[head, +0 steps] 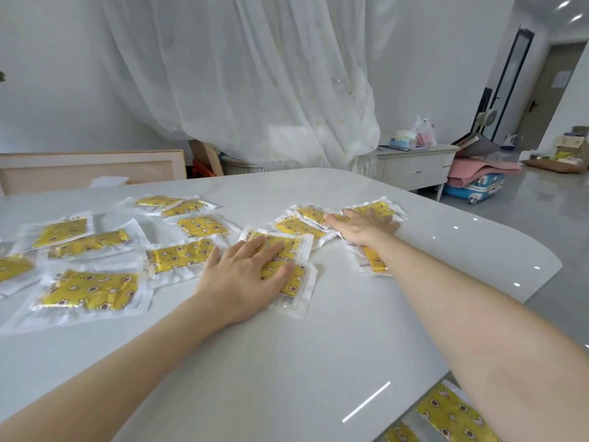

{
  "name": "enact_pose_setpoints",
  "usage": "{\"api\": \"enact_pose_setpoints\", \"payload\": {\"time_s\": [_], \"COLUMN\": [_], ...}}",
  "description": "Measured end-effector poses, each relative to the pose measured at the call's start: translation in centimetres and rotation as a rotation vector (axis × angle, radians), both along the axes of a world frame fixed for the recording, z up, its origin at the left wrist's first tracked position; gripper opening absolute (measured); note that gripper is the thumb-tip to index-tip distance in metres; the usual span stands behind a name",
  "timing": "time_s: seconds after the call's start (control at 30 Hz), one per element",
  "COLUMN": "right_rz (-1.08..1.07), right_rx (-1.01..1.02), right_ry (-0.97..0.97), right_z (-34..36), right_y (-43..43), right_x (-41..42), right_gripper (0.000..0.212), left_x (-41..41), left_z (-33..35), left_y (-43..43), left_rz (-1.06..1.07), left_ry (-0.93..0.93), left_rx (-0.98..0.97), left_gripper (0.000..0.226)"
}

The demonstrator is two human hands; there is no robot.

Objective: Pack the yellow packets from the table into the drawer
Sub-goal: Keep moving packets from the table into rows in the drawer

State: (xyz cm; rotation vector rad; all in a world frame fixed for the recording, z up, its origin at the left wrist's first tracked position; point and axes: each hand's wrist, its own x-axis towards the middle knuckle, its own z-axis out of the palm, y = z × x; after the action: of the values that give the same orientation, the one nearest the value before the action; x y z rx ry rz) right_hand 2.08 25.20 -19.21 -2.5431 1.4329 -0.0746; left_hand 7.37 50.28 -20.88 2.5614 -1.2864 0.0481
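Slippage is the likeliest trouble. The packets (89, 290) are flat rectangles with a yellow printed filling, sealed in clear, crinkled film with wide pale margins. They lie scattered, some overlapping, on a glossy white tabletop (318, 362) with a rounded corner. Near the middle, the left hand (245, 279) presses flat on two overlapped packets, fingers straight and spread. The right hand (363, 226) lies equally flat on a cluster farther out, near the tabletop's right edge. Neither grip is closed on anything. Sliding them across so slick a surface could, I judge, send one over that edge or fan a pile apart. Stowed packets (452, 416) show below the near edge, presumably in the drawer, whose walls I cannot make out.
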Motion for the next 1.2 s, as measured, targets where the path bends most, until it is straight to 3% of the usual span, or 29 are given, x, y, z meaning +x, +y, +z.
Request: {"api": "enact_pose_setpoints", "payload": {"time_s": [0.3,0.43,0.5,0.7,0.97,1.07,1.2], "right_rz": [0.482,0.586,0.637,0.768,0.926,0.916,0.819], "right_rx": [-0.027,0.006,0.000,-0.020,-0.006,0.066,0.019], "right_ry": [-0.238,-0.278,-0.280,-0.278,-0.289,-0.269,-0.249], "right_z": [0.2,0.2,-0.1,-0.8,0.4,1.7,4.6], "right_y": [7.2,11.8,14.4,21.6,30.2,31.2,31.5], "right_x": [1.5,2.1,2.4,2.6,-0.7,-1.9,-3.7], "right_gripper": [0.048,0.040,0.041,0.044,0.040,0.041,0.044], "left_x": [-0.1,0.5,0.7,0.1,-2.4,-3.9,-4.9], "left_z": [0.1,0.5,0.7,1.2,2.6,3.4,4.1], "left_y": [4.0,8.9,11.6,18.7,25.5,27.1,29.4], "left_rz": [0.132,0.222,0.272,0.357,0.372,0.346,0.368], "left_ry": [-0.005,-0.014,-0.032,-0.056,0.008,0.054,0.106], "left_rx": [-0.012,0.009,0.019,0.065,0.171,0.163,0.145], "left_gripper": [0.060,0.091,0.094,0.054,0.049,0.047,0.039]}}
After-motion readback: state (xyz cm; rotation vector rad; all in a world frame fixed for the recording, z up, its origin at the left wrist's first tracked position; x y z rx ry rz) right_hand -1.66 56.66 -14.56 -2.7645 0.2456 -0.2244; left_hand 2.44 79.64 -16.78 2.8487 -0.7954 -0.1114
